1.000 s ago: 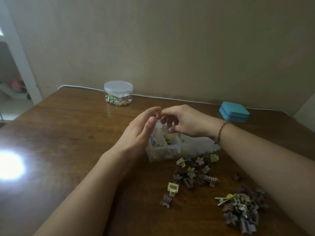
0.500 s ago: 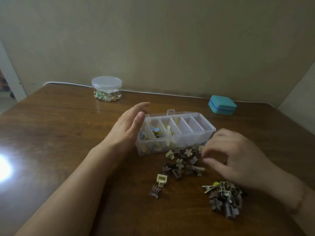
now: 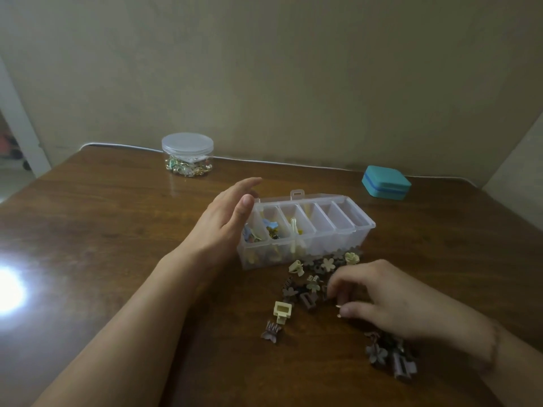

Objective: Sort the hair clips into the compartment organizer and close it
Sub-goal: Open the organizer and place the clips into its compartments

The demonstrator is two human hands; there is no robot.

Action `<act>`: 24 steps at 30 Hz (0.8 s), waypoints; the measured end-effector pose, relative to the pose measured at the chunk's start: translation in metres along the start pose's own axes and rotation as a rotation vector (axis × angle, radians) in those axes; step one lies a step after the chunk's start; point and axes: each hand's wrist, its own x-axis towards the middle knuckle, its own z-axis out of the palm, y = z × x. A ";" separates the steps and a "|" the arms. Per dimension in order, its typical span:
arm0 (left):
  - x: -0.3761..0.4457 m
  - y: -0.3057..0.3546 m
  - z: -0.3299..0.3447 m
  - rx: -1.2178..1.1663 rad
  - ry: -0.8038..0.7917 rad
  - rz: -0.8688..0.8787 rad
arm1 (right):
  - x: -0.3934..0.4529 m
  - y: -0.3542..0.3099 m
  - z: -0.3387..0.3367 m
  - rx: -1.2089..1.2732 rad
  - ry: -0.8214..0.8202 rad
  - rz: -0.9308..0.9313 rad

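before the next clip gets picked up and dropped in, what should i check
1. Organizer lid open: ok.
2. Left hand steadying its left end: ok, open, fingers straight.
3. Right hand on the loose clips: ok, fingers curled down.
4. One clip actually pinched: cannot tell, fingertips hide it.
5. Free compartments: ok, the right-hand ones look empty.
6. Second clip pile within reach: ok, beside the right wrist.

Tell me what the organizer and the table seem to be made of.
Organizer: looks like clear, slightly frosted plastic; the clips inside show through its walls. Table: seems glossy varnished wood or veneer; brown grain with a bright light reflection.
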 end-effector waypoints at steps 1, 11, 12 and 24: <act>0.000 0.000 0.000 -0.002 -0.003 0.000 | 0.001 -0.004 -0.006 0.063 0.015 -0.004; 0.000 -0.001 -0.001 -0.003 -0.013 0.008 | 0.117 -0.041 -0.045 0.488 0.426 0.005; 0.001 -0.001 -0.001 0.000 -0.010 0.012 | 0.122 -0.042 -0.043 0.437 0.424 0.007; 0.000 0.001 0.003 0.081 0.007 0.053 | 0.020 0.003 -0.032 0.002 0.297 -0.105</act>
